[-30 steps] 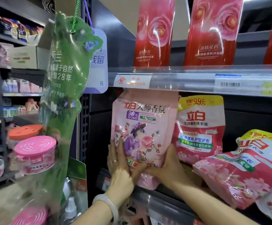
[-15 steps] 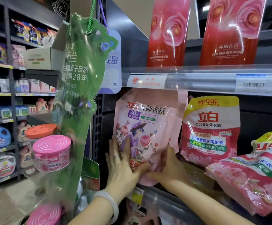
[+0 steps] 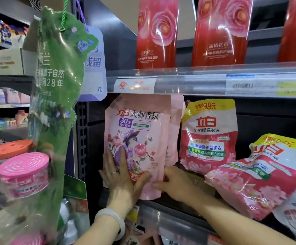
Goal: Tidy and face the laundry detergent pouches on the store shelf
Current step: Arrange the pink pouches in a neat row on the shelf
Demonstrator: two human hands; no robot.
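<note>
1. Store shelving fills the view, with red rose-print bottles on the level above and a green hanging display at the aisle end.
2. At the shelf's left end stands the pale pink pouch, upright, label forward.
3. Left hand lies flat and open on its front; right hand pinches its lower right corner.
4. Facing this pouch looks nearly done.
5. Next, I'd guess, comes the toppled pink-and-white pouch, which needs standing up beside the yellow-topped pouch.
</note>
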